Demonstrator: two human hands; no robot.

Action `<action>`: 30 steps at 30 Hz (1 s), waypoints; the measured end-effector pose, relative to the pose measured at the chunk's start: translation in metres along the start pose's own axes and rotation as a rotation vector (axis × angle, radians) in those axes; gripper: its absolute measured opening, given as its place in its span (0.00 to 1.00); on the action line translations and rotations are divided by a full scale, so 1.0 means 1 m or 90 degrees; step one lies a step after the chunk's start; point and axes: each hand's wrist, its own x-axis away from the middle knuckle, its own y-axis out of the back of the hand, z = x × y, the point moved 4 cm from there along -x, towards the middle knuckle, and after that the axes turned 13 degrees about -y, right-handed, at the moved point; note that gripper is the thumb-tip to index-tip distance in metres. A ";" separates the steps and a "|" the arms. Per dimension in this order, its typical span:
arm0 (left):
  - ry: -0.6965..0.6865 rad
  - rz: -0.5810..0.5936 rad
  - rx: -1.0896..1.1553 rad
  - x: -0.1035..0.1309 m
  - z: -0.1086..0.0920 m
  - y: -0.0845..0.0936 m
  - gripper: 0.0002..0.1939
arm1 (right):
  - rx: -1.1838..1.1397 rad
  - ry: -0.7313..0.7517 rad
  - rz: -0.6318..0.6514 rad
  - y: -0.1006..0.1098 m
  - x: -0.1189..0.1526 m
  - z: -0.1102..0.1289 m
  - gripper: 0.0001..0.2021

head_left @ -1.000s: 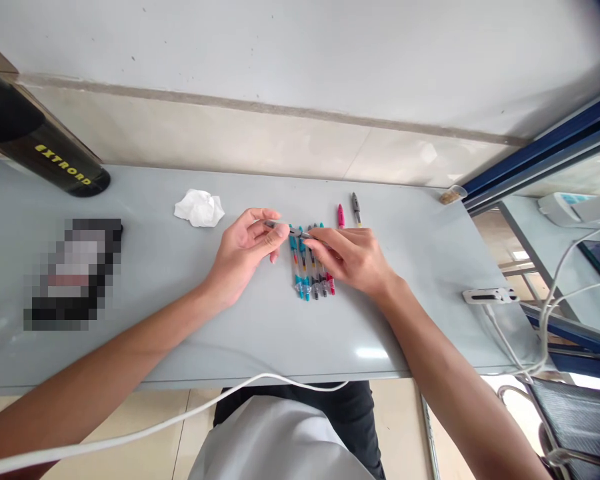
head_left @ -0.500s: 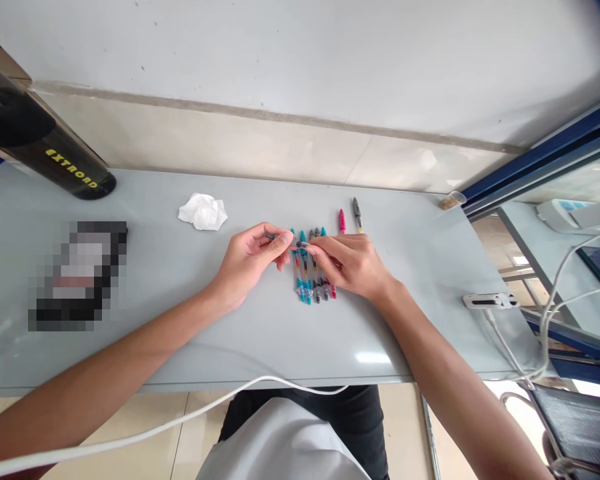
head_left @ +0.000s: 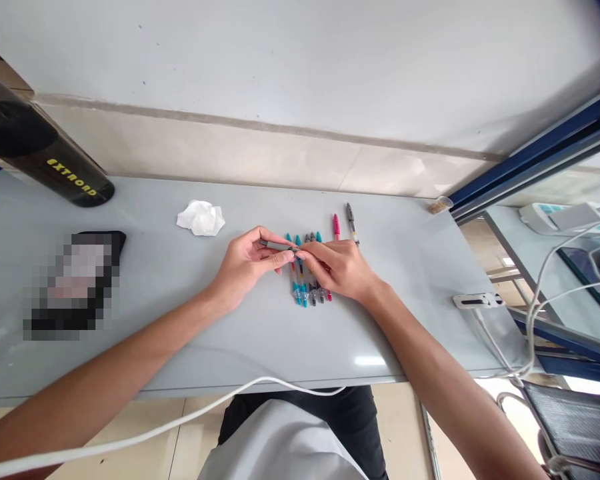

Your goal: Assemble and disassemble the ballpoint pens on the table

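My left hand point(head_left: 250, 263) is closed, thumb and fingers pinching a slim grey pen part point(head_left: 276, 246) that lies nearly level. At its right end, the fingers of my right hand point(head_left: 337, 265) pinch together; the piece between them is mostly hidden. Under and beside my hands lies a row of several pens point(head_left: 300, 293) with teal, grey and pink ends, partly covered by the right hand. Just beyond the right hand are a pink pen piece point(head_left: 336, 225) and a grey pen piece point(head_left: 351, 213).
A crumpled white tissue point(head_left: 201, 218) lies left of my hands on the grey table point(head_left: 220, 347). Farther left are a blurred dark phone-like object point(head_left: 75, 283) and a dark bottle point(head_left: 55, 157). A small clear cup point(head_left: 440, 205) and a white device point(head_left: 479, 301) with a cable sit right.
The two hands' pieces have come together end to end, and more of the grey part shows above my left fingers. The view has shifted slightly.
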 end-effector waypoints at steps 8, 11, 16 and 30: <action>0.001 0.010 -0.016 0.003 -0.001 0.000 0.15 | -0.028 -0.002 0.017 0.002 0.000 0.004 0.17; -0.001 0.008 -0.018 0.003 -0.001 0.000 0.14 | -0.028 -0.025 0.028 0.000 0.000 0.002 0.20; -0.014 -0.001 -0.027 0.003 0.000 0.000 0.12 | -0.013 -0.022 0.019 0.000 0.000 0.003 0.22; -0.027 -0.021 -0.080 0.002 -0.005 0.001 0.19 | -0.011 -0.003 0.050 0.004 -0.002 0.006 0.11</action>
